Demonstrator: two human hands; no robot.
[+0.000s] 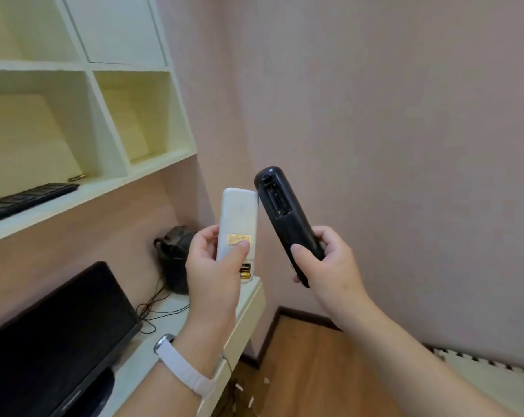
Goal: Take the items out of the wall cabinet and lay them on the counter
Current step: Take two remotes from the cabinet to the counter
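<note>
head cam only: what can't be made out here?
- White remote: button face is turned away; the left hand covers its lower part.
- Black remote: buttons unseen, lower end behind the right hand.
- Gold label: print too small.
- Black keyboard: cut off by the left edge.
- Small brass-coloured object: too small to identify.

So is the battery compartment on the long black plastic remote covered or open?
Open and empty: the black remote, held in the right hand, shows a bare recess with no cover or batteries.
</note>
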